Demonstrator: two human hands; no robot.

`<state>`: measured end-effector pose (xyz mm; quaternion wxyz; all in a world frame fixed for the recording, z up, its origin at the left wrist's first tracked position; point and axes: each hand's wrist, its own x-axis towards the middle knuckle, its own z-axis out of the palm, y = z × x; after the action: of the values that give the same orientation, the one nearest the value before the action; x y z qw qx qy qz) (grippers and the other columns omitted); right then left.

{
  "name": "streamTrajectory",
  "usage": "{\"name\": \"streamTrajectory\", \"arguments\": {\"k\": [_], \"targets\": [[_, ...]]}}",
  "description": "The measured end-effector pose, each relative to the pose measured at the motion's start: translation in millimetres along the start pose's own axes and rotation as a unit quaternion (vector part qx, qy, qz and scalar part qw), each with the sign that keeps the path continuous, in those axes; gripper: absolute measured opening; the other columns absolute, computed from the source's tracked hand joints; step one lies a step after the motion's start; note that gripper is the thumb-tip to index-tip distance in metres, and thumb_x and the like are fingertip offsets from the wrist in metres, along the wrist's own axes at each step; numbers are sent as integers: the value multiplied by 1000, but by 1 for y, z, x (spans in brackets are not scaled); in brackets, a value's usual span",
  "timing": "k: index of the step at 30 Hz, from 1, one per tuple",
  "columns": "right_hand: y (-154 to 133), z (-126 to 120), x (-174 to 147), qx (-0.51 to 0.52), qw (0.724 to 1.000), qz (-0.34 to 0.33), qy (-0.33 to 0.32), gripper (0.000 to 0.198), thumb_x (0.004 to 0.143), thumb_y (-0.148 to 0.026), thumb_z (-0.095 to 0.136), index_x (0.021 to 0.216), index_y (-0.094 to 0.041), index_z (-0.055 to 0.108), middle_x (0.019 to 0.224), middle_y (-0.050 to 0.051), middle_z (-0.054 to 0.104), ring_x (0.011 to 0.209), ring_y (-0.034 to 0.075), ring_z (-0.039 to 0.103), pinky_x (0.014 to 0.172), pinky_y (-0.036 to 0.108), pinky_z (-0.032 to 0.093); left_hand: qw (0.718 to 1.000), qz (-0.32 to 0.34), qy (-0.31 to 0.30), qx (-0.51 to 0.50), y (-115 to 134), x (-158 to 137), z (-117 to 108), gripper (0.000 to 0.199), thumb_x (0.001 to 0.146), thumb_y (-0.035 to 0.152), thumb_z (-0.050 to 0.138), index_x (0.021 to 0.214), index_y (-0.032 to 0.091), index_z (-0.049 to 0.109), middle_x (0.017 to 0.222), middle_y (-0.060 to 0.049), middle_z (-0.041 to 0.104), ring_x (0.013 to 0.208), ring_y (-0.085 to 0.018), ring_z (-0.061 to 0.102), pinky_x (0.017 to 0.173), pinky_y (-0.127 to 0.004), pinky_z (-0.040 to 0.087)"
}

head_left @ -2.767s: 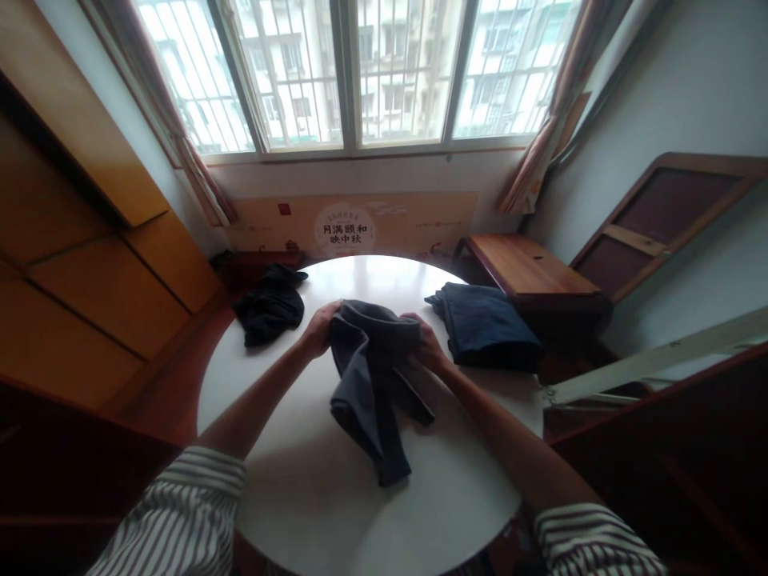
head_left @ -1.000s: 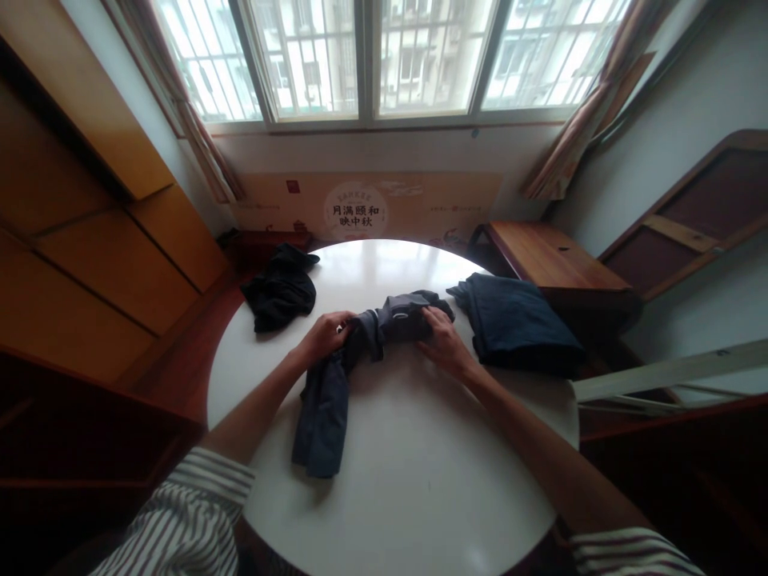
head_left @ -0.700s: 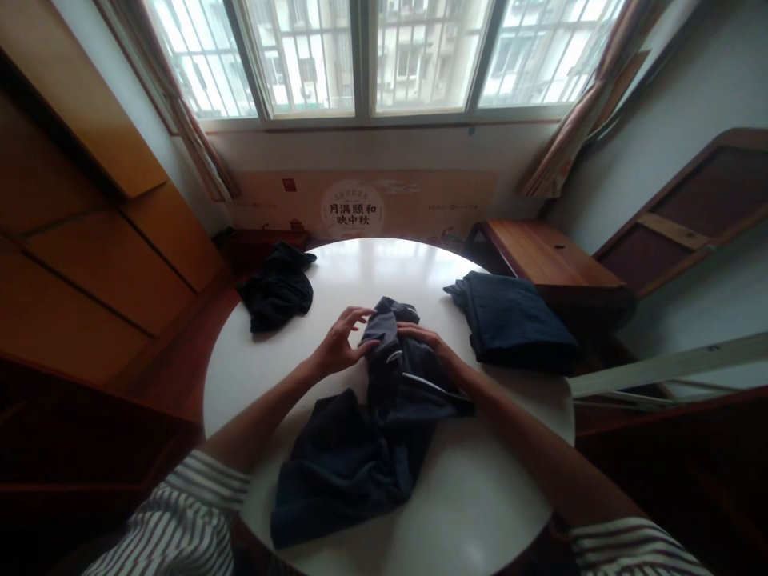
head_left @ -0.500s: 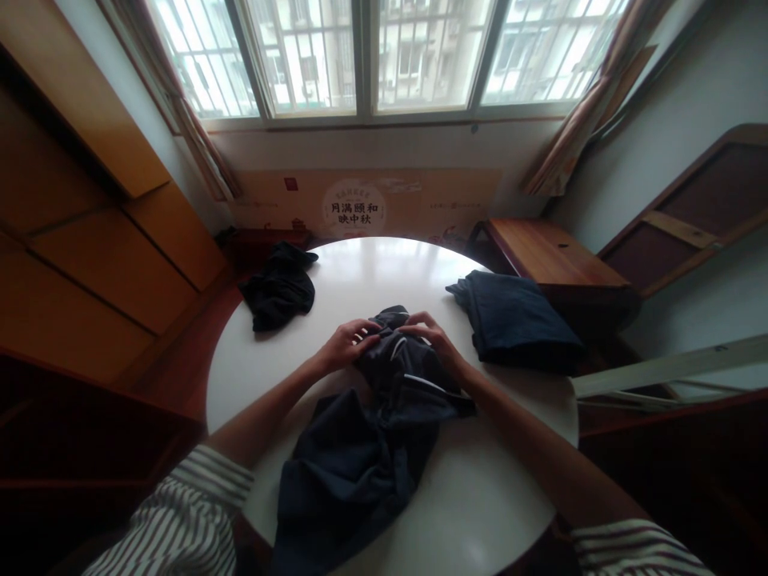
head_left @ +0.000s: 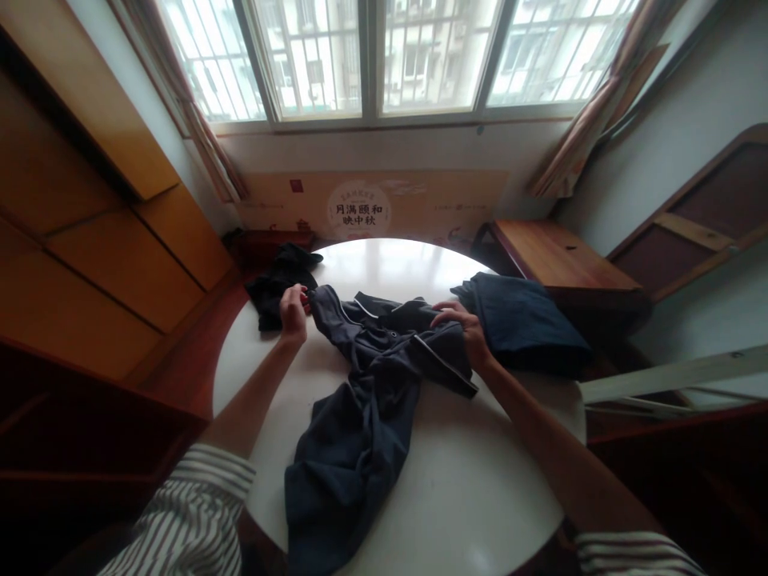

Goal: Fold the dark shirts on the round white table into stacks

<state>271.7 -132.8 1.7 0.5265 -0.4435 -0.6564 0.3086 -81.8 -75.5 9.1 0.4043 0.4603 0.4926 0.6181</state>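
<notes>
A dark navy-grey polo shirt (head_left: 384, 400) with white piping on its collar and sleeve lies crumpled lengthwise on the round white table (head_left: 474, 480). Its collar end points away from me and the hem hangs toward the near edge. My left hand (head_left: 294, 314) pinches the shirt's left shoulder and holds it slightly up, beside a black garment (head_left: 279, 280). At the opposite shoulder, my right hand (head_left: 461, 326) grips the cloth with bent fingers, near the piped sleeve. Part of the fabric in that grip is hidden.
A folded dark blue garment (head_left: 522, 324) sits at the table's right side. Behind it stands a wooden desk (head_left: 570, 252). Wooden cabinets (head_left: 108, 256) line the left, and a barred window (head_left: 372, 60) is ahead. A pale rail (head_left: 672, 376) runs close to the table on the right.
My hands were close together at the middle of the bunched shirt; they have moved apart to left and right. The collar and shoulders are now spread wide between them.
</notes>
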Motion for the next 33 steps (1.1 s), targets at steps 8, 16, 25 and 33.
{"name": "streamTrajectory", "arguments": {"k": [8, 16, 25, 33], "targets": [[-2, -8, 3, 94, 991, 63, -78, 24, 71, -38, 57, 68, -21, 74, 95, 9, 76, 95, 31, 66, 90, 42, 48, 943, 157, -14, 293, -14, -20, 15, 41, 73, 45, 78, 99, 17, 63, 116, -15, 60, 120, -31, 52, 109, -42, 35], [-20, -24, 8, 129, 950, 77, -272, 14, 70, -33, 67, 71, -21, 74, 100, 8, 74, 96, 29, 66, 89, 40, 50, 936, 89, -131, 313, -22, -13, 14, 36, 66, 35, 79, 96, 18, 70, 90, -12, 71, 98, -30, 65, 86, -35, 48], [-32, -26, 11, 46, 970, 190, -144, 51, 53, -41, 87, 96, -18, 72, 92, 6, 68, 74, 16, 62, 60, 23, 47, 895, 144, -206, 367, 33, -12, 1, 35, 77, 34, 62, 105, 14, 68, 85, -7, 71, 76, -22, 64, 73, -31, 50], [-73, -77, -10, -70, 938, 229, -249, 44, 67, -53, 79, 83, -12, 75, 65, 4, 67, 52, 13, 56, 47, 23, 42, 770, 180, -349, 503, 119, -43, -63, 29, 85, 40, 59, 96, 18, 74, 69, 0, 66, 60, -14, 58, 56, -21, 42]]}}
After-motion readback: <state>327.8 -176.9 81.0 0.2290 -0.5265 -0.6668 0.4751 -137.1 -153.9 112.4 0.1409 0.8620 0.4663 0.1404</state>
